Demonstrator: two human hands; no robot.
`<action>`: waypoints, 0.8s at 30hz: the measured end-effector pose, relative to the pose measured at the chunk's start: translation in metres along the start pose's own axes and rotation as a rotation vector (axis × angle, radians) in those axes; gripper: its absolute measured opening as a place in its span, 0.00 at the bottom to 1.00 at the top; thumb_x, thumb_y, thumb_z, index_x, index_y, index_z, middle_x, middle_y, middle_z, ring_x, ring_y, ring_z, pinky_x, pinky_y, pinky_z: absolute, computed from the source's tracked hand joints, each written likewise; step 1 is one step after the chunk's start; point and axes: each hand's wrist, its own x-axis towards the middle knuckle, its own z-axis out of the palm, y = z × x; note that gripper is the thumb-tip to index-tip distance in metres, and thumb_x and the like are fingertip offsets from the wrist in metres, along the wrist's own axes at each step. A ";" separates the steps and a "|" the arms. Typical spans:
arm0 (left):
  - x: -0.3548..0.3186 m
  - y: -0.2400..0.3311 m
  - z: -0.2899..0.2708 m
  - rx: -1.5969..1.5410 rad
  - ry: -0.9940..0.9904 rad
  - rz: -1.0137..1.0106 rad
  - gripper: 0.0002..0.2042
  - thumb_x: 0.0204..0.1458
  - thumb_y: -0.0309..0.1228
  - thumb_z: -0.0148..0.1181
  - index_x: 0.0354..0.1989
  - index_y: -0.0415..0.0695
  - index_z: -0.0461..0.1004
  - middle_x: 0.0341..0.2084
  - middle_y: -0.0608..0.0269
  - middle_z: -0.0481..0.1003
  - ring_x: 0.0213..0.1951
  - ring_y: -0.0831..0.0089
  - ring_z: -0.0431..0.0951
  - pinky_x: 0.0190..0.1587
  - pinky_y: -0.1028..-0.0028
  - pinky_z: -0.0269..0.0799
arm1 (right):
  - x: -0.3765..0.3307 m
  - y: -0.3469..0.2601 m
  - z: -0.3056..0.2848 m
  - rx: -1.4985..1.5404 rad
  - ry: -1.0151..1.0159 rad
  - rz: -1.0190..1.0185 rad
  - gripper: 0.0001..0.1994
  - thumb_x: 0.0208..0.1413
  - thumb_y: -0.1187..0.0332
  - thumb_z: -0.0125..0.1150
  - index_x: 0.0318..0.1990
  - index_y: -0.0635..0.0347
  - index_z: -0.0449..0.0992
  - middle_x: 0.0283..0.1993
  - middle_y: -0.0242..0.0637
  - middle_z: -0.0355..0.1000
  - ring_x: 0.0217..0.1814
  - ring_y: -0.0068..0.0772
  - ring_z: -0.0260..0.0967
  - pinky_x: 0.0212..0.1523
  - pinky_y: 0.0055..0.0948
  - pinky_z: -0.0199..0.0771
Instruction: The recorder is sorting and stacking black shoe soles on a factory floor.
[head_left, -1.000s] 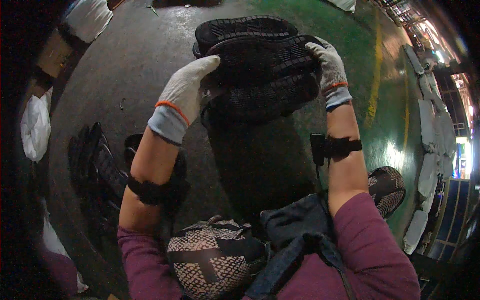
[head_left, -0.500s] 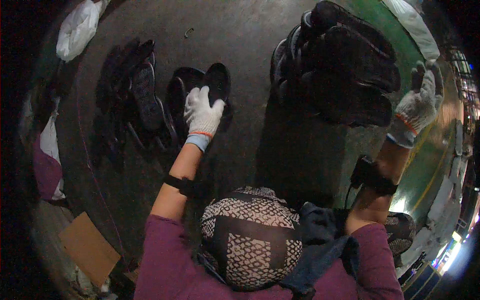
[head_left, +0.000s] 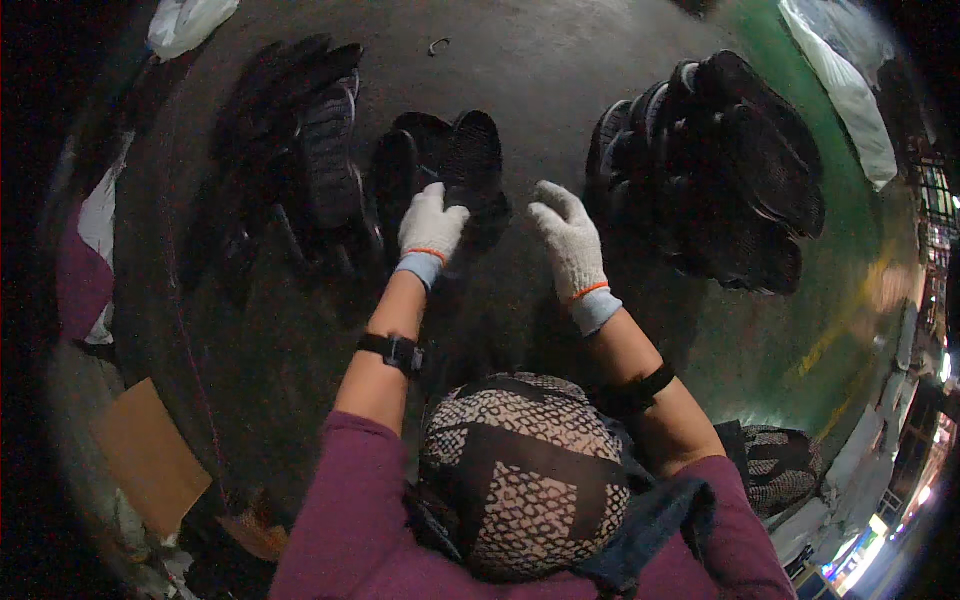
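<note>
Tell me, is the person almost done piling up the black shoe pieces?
Partly. A tall stack already stands on the right. The left hand touches a small pair of black pieces; the right hand is empty. A scattered heap still lies on the left.

Bare floor (head_left: 545,90) open between hands; shoe pile (head_left: 720,170) blocks right; dark shoes (head_left: 320,170) crowd left
</note>
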 end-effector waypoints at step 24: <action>-0.056 -0.089 0.041 -0.711 0.225 -0.474 0.32 0.42 0.40 0.79 0.55 0.37 0.75 0.58 0.40 0.72 0.61 0.50 0.73 0.62 0.56 0.70 | 0.004 -0.095 -0.002 1.465 -0.918 0.272 0.46 0.66 0.39 0.53 0.78 0.63 0.47 0.80 0.60 0.45 0.76 0.58 0.58 0.69 0.57 0.68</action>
